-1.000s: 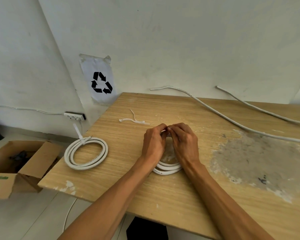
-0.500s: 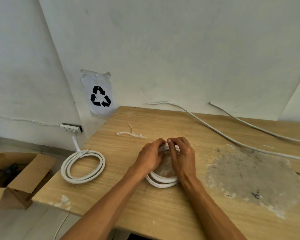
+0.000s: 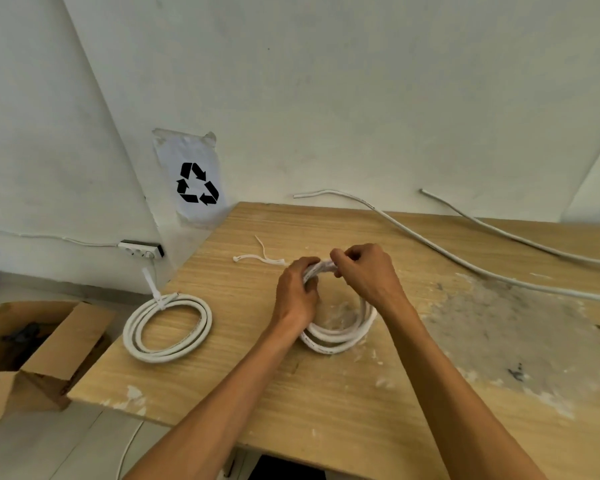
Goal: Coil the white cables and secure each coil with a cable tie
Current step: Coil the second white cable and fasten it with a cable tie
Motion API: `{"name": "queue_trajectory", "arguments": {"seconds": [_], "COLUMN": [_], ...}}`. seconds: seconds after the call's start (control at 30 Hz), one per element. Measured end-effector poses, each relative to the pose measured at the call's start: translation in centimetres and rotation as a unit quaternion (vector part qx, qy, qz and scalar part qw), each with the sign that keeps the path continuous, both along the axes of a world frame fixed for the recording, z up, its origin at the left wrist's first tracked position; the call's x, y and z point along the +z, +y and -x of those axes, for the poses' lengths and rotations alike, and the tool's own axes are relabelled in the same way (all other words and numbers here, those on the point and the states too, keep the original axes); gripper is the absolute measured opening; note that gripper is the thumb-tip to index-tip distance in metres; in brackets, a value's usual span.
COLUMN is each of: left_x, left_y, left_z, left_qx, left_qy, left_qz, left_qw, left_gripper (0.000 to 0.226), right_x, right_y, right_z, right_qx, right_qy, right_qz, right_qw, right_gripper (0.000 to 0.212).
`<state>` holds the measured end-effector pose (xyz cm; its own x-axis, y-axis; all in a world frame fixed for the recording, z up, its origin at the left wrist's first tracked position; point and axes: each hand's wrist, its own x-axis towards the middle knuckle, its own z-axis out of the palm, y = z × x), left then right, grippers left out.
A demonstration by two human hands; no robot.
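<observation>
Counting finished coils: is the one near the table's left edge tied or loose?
Tied. The left coil lies in neat loops, untouched, with a white cable tie cinched around its far side, tail sticking up.

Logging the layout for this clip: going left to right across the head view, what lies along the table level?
cardboard box → tied cable coil → left hand → right hand, both hands gripping the coil being tied → grey worn patch on the table.
</observation>
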<state>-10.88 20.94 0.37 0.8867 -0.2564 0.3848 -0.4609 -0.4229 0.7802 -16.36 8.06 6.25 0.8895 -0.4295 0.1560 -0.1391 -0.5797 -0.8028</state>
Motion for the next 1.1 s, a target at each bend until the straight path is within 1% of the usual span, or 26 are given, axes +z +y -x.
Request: {"name": "queue_trajectory", "arguments": {"seconds": [0.07, 0.13, 0.2, 0.27, 0.33, 0.4, 0.43, 0.5, 0.53, 0.63, 0.77, 0.8, 0.87, 0.93, 0.97, 1.0, 1.07, 1.1], "left_x": [0.5, 1.3, 2.1, 2.4, 2.3, 2.1, 2.1, 2.1, 2.2, 2.5, 3.0, 3.2, 3.7, 4.3, 4.9, 5.7, 7.5, 8.2], "left_y": [0.1, 0.2, 0.2, 0.2, 0.2, 0.3, 0.3, 0.3, 0.4, 0.6, 0.2, 0.3, 0.8, 1.8, 2.2, 2.5, 2.4, 2.3], "left_z": [0.0, 0.3, 0.8, 1.2, 1.8, 2.2, 2.5, 2.6, 2.7, 3.1, 4.1, 4.3, 4.7, 4.9, 5.2, 5.6, 6.5, 6.8], "left_qx": [0.009, -0.002, -0.004, 0.003, 0.0, 0.009, 0.025, 0.055, 0.057, 0.048, 0.033, 0.023, -0.029, -0.098, -0.122, -0.136, -0.15, -0.147], "left_qy": [-0.079, -0.177, -0.251, -0.295, -0.325, -0.331, -0.318, -0.288, -0.285, -0.29, -0.295, -0.289, -0.251, -0.167, -0.107, -0.038, 0.104, 0.149], "left_qz": [0.031, 0.017, -0.012, -0.016, -0.004, -0.022, -0.046, -0.096, -0.113, -0.164, -0.2, -0.198, -0.17, -0.132, -0.104, -0.062, 0.025, 0.036], "left_qw": [0.996, 0.984, 0.968, 0.955, 0.946, 0.943, 0.947, 0.951, 0.95, 0.942, 0.934, 0.936, 0.952, 0.972, 0.981, 0.988, 0.983, 0.977], "left_gripper": [0.038, 0.039, 0.038, 0.035, 0.031, 0.028, 0.033, 0.042, 0.042, 0.036, 0.034, 0.034, 0.027, 0.014, 0.011, 0.015, 0.041, 0.055], "right_x": [1.7, 3.2, 4.4, 5.1, 5.2, 4.7, 4.1, 2.8, 2.1, 0.6, -1.3, -1.6, -1.8, -2.0, -2.0, -1.8, -1.3, -0.9], "right_y": [-0.2, -0.3, -0.2, 0.0, 0.5, 1.1, 1.4, 1.8, 1.9, 1.8, 1.1, 1.2, 1.2, 1.3, 1.2, 1.2, 1.1, 1.0], "right_z": [0.4, 1.0, 1.6, 2.2, 2.8, 3.3, 3.5, 4.0, 4.2, 5.1, 6.2, 6.5, 7.0, 7.5, 7.8, 8.1, 8.4, 8.5], "right_qx": [0.074, 0.12, 0.148, 0.154, 0.142, 0.126, 0.118, 0.113, 0.108, 0.093, 0.096, 0.091, 0.089, 0.097, 0.102, 0.108, 0.122, 0.128], "right_qy": [0.047, 0.077, 0.099, 0.101, 0.07, 0.018, -0.002, -0.033, -0.048, -0.091, -0.101, -0.101, -0.096, -0.09, -0.085, -0.08, -0.069, -0.063], "right_qz": [0.001, -0.048, -0.087, -0.063, -0.004, 0.034, 0.036, 0.019, 0.006, -0.045, -0.04, -0.038, -0.036, -0.036, -0.034, -0.031, -0.026, -0.022], "right_qw": [0.996, 0.989, 0.98, 0.981, 0.987, 0.991, 0.992, 0.993, 0.993, 0.991, 0.989, 0.99, 0.991, 0.991, 0.991, 0.99, 0.99, 0.99], "right_gripper": [0.028, 0.023, 0.021, 0.024, 0.033, 0.046, 0.049, 0.047, 0.045, 0.044, 0.044, 0.045, 0.045, 0.044, 0.045, 0.046, 0.051, 0.054]}}
